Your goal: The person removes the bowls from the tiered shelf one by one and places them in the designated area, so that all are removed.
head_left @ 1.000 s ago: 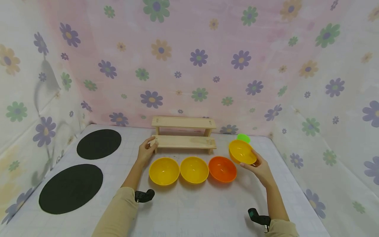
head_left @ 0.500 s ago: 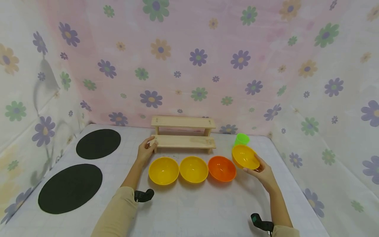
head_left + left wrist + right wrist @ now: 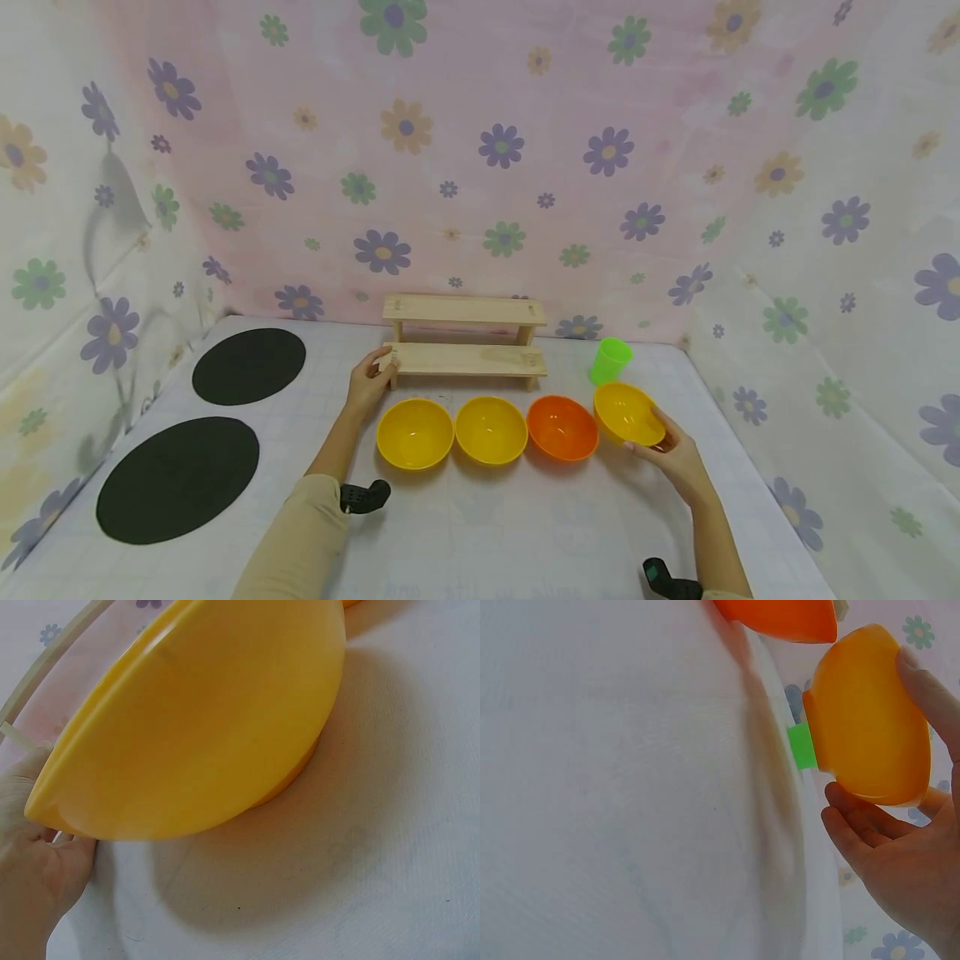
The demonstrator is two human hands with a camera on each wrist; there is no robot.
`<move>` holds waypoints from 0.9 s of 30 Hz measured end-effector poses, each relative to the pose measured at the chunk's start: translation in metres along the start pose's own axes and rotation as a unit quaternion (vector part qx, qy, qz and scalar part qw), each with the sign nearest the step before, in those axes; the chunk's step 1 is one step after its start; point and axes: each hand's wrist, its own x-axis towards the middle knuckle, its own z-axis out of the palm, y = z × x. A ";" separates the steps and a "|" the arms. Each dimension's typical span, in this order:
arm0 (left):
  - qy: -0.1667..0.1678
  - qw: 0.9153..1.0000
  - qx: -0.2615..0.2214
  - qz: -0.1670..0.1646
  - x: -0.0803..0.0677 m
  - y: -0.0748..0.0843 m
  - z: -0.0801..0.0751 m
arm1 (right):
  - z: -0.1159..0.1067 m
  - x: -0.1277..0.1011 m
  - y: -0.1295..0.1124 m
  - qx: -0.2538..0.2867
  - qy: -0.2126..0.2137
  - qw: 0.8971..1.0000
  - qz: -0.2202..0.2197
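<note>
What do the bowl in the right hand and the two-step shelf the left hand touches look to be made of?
The yellow bowl held by the right hand looks like thin moulded plastic: glossy, uniform colour, slightly translucent in the right wrist view. The wooden shelf gripped by the left hand appears to be pale unfinished wood, matte, with faint grain and visible screw heads at the ends.

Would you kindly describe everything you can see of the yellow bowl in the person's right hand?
The held bowl is a round, smooth bowl of what looks like glossy yellow plastic, with a small foot ring under it, seen in the right wrist view. It is empty and tilted, its opening turned up and toward the left. The right hand grips its near rim. It sits at the right end of the row, beside the orange bowl, in front of the green cup. Whether it touches the table is unclear.
</note>
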 end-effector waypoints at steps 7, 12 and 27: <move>-0.003 1.000 -0.004 -0.007 -0.004 0.007 -0.002 | -0.001 -0.004 0.007 -0.012 -0.004 1.000 0.015; 0.009 1.000 0.001 0.002 0.001 -0.003 0.000 | 0.000 -0.005 0.011 -0.017 -0.005 1.000 0.023; -0.008 1.000 -0.003 -0.007 -0.020 0.031 0.000 | 0.000 -0.007 0.015 -0.025 -0.010 0.999 0.025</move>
